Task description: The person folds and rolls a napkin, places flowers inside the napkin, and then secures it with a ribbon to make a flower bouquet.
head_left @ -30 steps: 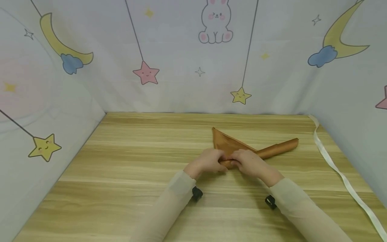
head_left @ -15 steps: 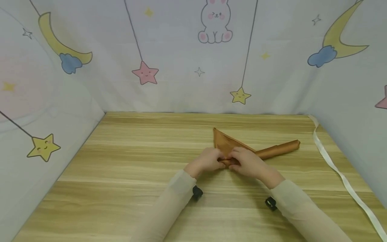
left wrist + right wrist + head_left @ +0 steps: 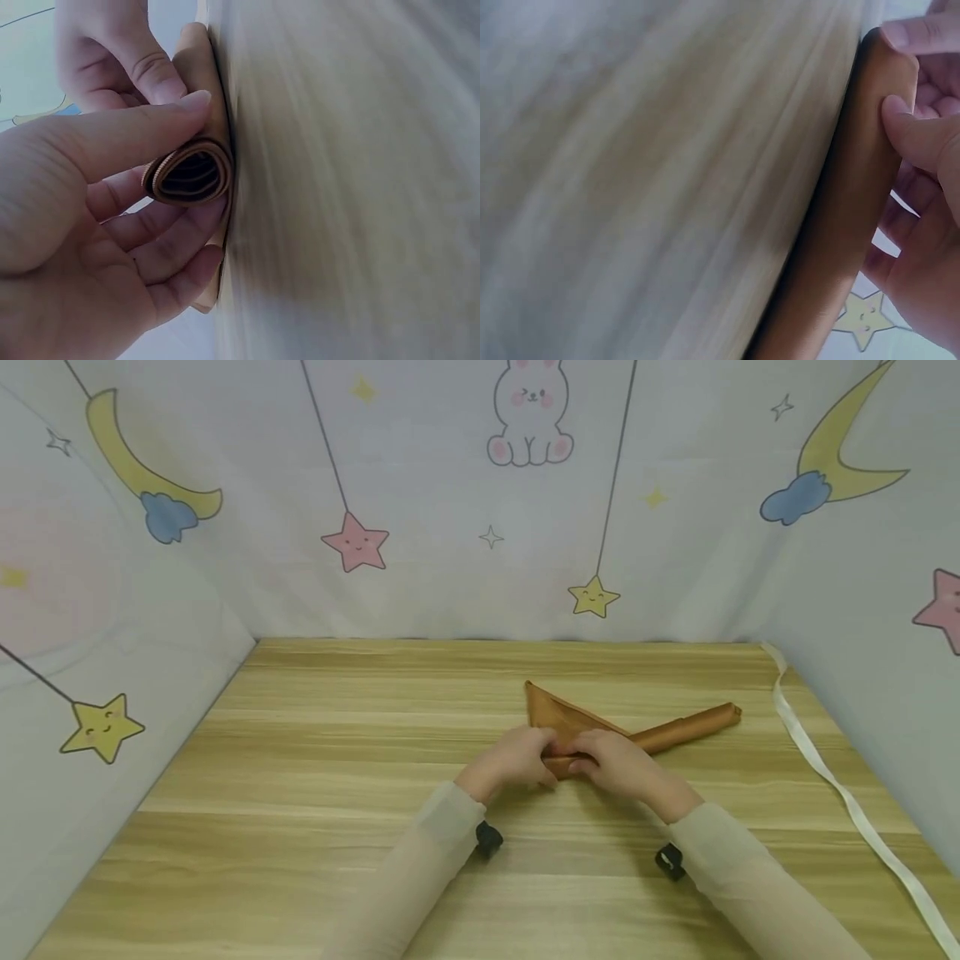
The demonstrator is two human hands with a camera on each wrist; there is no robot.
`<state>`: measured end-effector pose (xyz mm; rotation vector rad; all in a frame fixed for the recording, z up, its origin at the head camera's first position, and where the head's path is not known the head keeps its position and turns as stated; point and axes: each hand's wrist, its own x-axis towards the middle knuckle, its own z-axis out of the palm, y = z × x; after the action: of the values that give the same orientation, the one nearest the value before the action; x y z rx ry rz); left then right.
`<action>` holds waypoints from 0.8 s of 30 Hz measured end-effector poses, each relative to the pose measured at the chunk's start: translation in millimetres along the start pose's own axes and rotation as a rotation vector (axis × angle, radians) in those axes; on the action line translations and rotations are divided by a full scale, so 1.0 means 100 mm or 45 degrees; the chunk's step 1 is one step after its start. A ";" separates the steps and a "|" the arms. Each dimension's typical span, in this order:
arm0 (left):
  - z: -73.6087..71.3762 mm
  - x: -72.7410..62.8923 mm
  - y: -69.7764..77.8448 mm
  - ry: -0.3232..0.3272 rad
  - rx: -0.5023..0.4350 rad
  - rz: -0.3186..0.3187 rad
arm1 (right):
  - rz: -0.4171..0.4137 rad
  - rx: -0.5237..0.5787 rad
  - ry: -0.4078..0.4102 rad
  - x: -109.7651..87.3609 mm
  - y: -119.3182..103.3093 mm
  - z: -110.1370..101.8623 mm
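A brown satin-like cloth lies partly rolled on the table, with a triangular part flat behind the roll. My left hand grips the left end of the roll, thumb on one side and fingers curled on the other. In the left wrist view, that end of the cloth shows several spiral layers around a hollow. Close beside it, my right hand pinches the same roll between thumb and fingers. The right wrist view has the long smooth roll running along the table, away from both hands.
A narrow white ribbon-like strip runs along the right side of the wood-grain table. White printed fabric walls in the back and both sides. Black bands sit at the wrists below pale sleeves.
The fingers have shifted slightly on the roll while both hands keep nearly the same place. The roll's right end has turned a little. The head view has moved slightly.
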<state>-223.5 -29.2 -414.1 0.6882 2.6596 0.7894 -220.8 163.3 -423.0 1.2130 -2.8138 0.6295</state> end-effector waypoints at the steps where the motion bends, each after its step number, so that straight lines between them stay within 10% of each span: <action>1: 0.00 0.00 -0.01 -0.008 -0.019 -0.001 | 0.016 0.031 -0.014 0.00 0.01 0.00; 24: -0.01 0.00 -0.08 -0.018 0.009 0.072 | 0.148 0.257 -0.092 0.02 0.11 -0.01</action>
<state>-226.3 -35.2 -417.8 0.7713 2.6417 0.7874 -230.2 169.7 -425.6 1.1256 -2.9582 0.9148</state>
